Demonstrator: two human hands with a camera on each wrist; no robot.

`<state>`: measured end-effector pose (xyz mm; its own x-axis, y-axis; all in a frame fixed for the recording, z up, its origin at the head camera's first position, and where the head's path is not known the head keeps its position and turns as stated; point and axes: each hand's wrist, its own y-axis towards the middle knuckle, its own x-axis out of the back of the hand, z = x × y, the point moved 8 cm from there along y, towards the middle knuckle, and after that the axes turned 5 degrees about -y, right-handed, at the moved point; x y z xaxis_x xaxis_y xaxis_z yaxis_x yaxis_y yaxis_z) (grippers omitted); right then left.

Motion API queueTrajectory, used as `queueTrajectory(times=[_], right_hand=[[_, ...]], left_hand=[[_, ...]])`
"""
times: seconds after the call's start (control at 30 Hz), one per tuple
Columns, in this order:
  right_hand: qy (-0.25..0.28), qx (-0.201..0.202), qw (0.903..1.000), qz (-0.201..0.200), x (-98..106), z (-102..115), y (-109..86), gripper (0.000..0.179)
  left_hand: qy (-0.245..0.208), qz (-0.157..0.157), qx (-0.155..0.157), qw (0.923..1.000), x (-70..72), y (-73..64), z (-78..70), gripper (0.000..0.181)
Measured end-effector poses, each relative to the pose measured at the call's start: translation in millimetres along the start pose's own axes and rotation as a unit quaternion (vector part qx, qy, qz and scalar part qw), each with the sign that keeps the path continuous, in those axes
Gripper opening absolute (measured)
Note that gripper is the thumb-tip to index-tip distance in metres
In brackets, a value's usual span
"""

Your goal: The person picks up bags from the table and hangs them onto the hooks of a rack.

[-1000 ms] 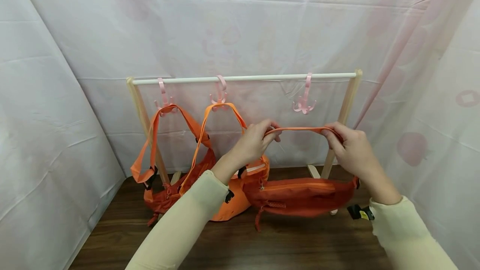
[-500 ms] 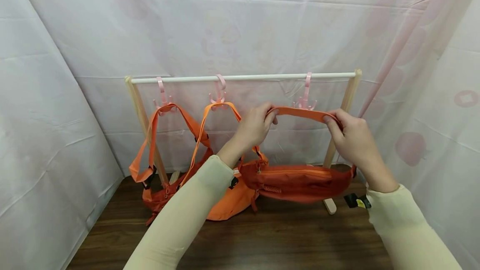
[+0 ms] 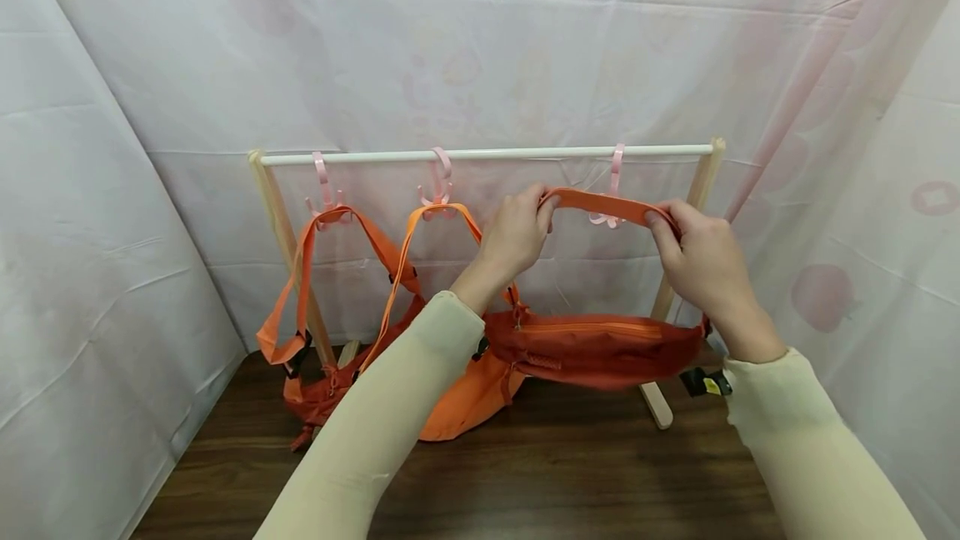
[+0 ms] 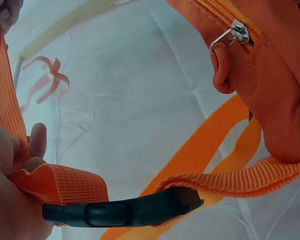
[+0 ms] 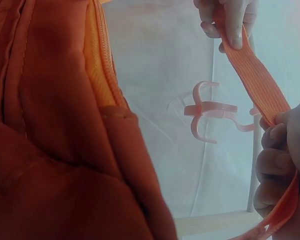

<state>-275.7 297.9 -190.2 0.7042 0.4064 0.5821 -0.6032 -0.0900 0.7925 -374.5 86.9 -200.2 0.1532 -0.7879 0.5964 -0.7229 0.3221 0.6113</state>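
Observation:
Both hands hold up a rust-red waist bag point(image 3: 600, 348) by its orange strap point(image 3: 600, 205). My left hand point(image 3: 517, 227) pinches the strap on one side, and my right hand point(image 3: 701, 261) grips it on the other. Between them the strap stretches across in front of the right pink hook point(image 3: 617, 169), partly covering it. Below, the bag hangs with its zip facing me. The left wrist view shows a black buckle point(image 4: 122, 211) on the strap just below the left hand. In the right wrist view, the pink hook point(image 5: 205, 110) stands apart from the strap, beyond it.
A white rail point(image 3: 525, 154) on wooden posts carries the hooks. Another rust-red waist bag point(image 3: 322, 398) hangs from the left hook point(image 3: 324, 182). An orange bag point(image 3: 457, 407) hangs from the middle hook point(image 3: 441, 177), partly behind my left arm. Below is a dark wooden table point(image 3: 570, 473).
Both hands have lifted the waist bag higher, bringing its strap up from below the right hook to in front of it. The other two bags hang as before.

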Motion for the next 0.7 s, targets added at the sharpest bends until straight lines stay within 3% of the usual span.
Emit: queueTrajectory(times=[0.3,0.7], right_hand=[[-0.015,-0.013,0.9998,-0.009,-1.8,-3.9,10.3,0.023],[-0.031,-0.027,0.9991,-0.008,-8.1,-11.3,17.0,0.025]], left_hand=[[0.022,-0.014,0.014,0.9996,-3.9,13.7,1.4,0.024],[0.041,-0.003,0.043,0.9982,-13.4,31.0,5.8,0.023]])
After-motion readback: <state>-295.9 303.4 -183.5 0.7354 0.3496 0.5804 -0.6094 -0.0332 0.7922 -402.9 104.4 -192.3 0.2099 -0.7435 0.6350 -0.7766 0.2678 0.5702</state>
